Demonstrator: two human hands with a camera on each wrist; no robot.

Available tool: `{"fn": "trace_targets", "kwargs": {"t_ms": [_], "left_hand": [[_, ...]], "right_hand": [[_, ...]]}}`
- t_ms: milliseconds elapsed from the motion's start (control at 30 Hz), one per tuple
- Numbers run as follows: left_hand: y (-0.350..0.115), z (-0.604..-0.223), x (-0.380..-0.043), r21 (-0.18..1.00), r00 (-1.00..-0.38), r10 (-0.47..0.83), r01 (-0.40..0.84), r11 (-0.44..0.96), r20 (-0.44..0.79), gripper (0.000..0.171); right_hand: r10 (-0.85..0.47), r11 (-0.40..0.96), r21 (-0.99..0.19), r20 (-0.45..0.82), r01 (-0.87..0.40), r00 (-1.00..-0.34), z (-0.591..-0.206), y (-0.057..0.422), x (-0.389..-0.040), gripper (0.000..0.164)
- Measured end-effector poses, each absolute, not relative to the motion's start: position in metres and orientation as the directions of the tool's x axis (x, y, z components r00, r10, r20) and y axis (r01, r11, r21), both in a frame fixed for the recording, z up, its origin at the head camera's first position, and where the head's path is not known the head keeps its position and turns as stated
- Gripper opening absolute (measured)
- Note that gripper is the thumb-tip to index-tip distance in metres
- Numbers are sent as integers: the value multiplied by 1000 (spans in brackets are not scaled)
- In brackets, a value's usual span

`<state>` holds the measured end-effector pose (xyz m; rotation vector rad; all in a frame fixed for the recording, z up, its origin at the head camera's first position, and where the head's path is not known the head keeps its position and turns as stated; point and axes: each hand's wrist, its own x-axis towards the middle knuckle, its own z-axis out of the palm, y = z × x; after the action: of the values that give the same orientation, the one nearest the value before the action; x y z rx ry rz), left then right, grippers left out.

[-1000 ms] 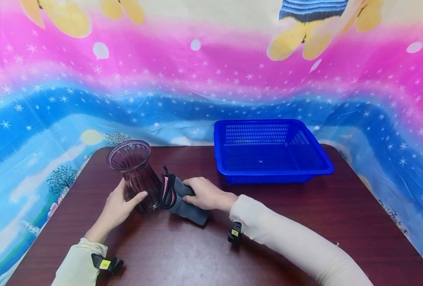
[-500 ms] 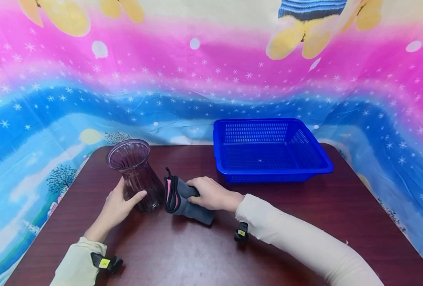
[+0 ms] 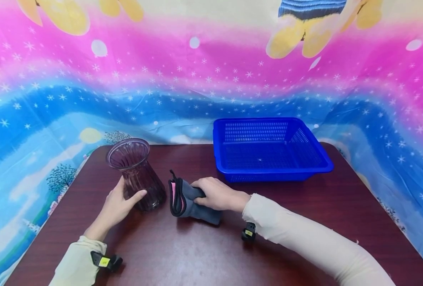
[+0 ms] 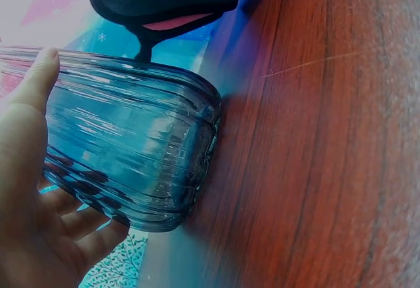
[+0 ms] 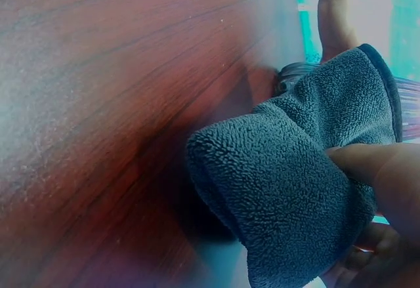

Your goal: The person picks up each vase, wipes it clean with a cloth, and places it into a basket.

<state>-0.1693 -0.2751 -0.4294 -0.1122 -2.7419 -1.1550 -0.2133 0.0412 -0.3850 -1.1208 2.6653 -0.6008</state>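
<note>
The left hand (image 3: 116, 206) wraps around the lower body of a ribbed purple glass vase (image 3: 136, 174), thumb on the near right side and fingers curled behind it; the left wrist view shows the same hold, with the thumb (image 4: 36, 81) along the glass and the fingertips under its far curve. The vase stands upright on the dark wooden table (image 3: 204, 254), toward its far left part.

Just right of the vase, the right hand (image 3: 218, 194) grips a bunched grey cloth (image 3: 190, 202) with black edging and a strip of pink inside its fold — the fingers are curled into the fabric. The cloth rests on the table, its edged end turned toward the vase; whether the two touch cannot be told. In the right wrist view the terry pile of the cloth (image 5: 295, 170) fills the frame beneath the fingers (image 5: 380, 170).

A blue perforated plastic basket (image 3: 325, 167) sits on the far right part of the table, well apart from both hands. Behind the table hangs a pink and blue star-printed backdrop (image 3: 211, 79).
</note>
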Motion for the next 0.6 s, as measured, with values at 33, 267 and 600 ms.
{"fn": "trace_targets", "kwargs": {"t_ms": [33, 267, 600], "left_hand": [[-275, -429, -169, 704, -984, 5, 132, 698, 179, 76], [-275, -428, -169, 708, -985, 3, 125, 695, 171, 77], [-275, -428, -169, 704, -987, -4, 114, 701, 163, 79]], "right_hand": [[-718, 633, -434, -18, -641, -696, -385, 42, -213, 25], [-732, 629, -412, -27, -659, -681, -384, 46, -212, 26], [-746, 624, -377, -27, -684, -665, -381, 55, -207, 21]]}}
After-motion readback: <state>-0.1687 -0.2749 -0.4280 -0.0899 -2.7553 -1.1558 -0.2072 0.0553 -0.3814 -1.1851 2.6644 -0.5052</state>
